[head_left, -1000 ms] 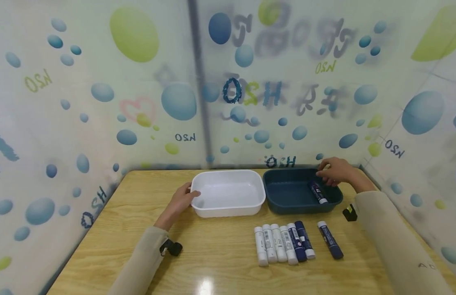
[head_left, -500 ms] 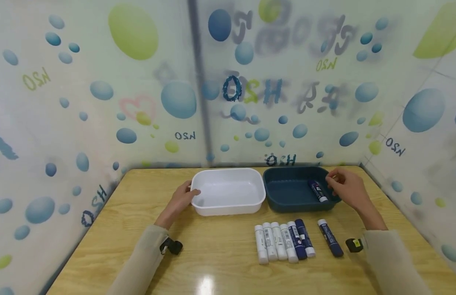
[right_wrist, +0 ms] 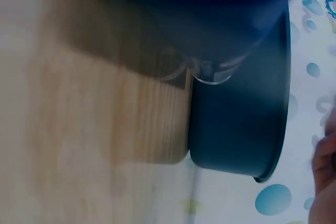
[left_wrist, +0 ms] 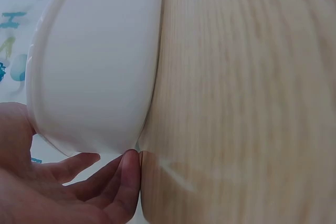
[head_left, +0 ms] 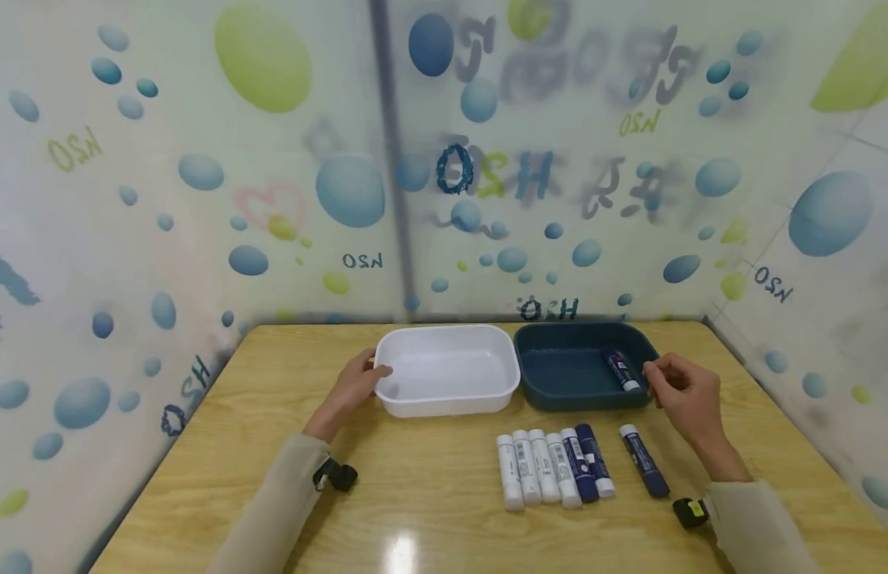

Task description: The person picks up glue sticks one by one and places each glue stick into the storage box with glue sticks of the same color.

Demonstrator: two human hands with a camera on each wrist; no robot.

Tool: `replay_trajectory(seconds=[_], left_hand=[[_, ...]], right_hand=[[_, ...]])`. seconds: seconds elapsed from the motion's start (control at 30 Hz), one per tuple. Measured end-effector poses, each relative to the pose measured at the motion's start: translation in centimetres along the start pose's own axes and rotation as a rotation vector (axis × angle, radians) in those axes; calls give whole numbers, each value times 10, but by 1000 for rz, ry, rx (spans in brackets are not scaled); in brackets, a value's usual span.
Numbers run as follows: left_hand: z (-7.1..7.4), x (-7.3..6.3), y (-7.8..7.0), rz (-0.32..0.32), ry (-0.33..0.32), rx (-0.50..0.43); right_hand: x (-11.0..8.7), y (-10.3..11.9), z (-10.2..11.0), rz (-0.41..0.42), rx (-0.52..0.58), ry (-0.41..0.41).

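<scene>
My left hand point(head_left: 352, 392) grips the left end of a white plastic tray point(head_left: 444, 409), thumb over the rim and fingers outside; the left wrist view shows the tray point(left_wrist: 100, 77) close up. My right hand point(head_left: 688, 399) hovers by the right end of a dark teal tray point(head_left: 583, 399), fingers loosely bent, with no object visible in them. Only part of that hand point(right_wrist: 324, 182) enters the right wrist view. One navy glue stick point(head_left: 619, 369) lies in the teal tray. Another navy glue stick point(head_left: 643, 461) lies alone on the table, below my right hand.
Several white glue sticks point(head_left: 540, 466) and two navy ones point(head_left: 586, 462) lie side by side in front of the trays. The wooden table point(head_left: 430, 486) meets a patterned wall sheet point(head_left: 272, 159) behind. A large blurred dark object point(right_wrist: 205, 3) fills the right wrist view's top.
My right hand has moved out of the teal tray, toward the right and nearer to me. My left hand still holds the white tray's end; the glue sticks lie as before.
</scene>
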State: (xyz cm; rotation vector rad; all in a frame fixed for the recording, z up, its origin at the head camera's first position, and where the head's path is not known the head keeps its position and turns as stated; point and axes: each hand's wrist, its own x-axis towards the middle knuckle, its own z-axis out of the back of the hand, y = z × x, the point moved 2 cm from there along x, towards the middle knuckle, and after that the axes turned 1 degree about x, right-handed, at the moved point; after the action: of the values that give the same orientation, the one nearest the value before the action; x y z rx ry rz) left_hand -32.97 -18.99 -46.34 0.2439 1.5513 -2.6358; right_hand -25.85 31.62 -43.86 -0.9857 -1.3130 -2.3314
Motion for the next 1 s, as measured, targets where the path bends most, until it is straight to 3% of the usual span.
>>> replay_trajectory(seconds=[0.2, 0.3, 0.63, 1.0], left_hand=[[2, 0, -1, -9, -5, -1], [2, 0, -1, -15, -5, -11], [1, -1, 0, -22, -1, -20], [0, -2, 0, -26, 0, -18]], right_hand=[[-5, 0, -1, 271, -299, 95], [-7, 0, -2, 310, -430, 170], [-10, 1, -4, 171, -685, 444], [-13, 1, -9, -33, -754, 777]])
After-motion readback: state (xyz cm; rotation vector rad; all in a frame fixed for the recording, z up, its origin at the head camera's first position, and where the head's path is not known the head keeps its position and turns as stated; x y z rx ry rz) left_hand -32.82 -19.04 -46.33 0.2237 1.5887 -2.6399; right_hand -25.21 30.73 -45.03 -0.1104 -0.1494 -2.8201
